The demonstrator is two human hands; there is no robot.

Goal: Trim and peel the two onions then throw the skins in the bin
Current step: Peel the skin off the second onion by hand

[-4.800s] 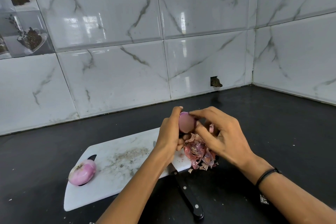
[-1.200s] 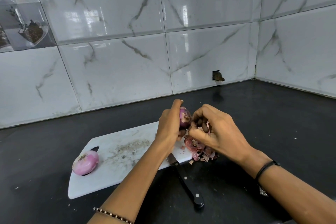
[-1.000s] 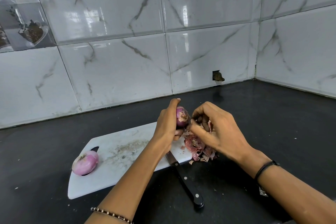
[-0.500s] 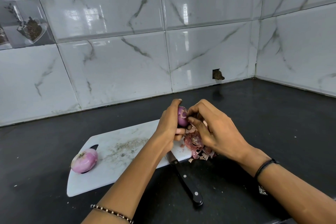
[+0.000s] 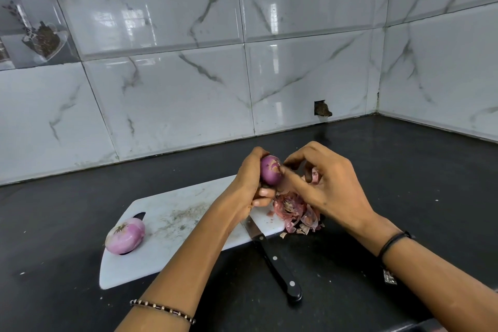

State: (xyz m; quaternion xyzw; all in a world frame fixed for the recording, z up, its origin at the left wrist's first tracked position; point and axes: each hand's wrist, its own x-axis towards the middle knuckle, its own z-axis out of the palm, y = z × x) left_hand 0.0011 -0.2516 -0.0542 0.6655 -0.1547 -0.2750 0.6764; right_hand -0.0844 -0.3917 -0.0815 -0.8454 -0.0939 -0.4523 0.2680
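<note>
The left hand point(image 5: 248, 183) grips a small purple onion point(image 5: 270, 174) above the right end of the white cutting board point(image 5: 172, 224), while the right hand point(image 5: 331, 186), at 3 o'clock from it, pinches at a papery patch near the onion's top. A heap of skins point(image 5: 295, 213) lies at 5 o'clock from the onion, on the board's right edge. A second, paler onion point(image 5: 125, 236) rests at the board's 8 o'clock end, and a black-handled knife point(image 5: 277, 269) points its handle toward 5 o'clock across the black counter point(image 5: 404, 170).
</note>
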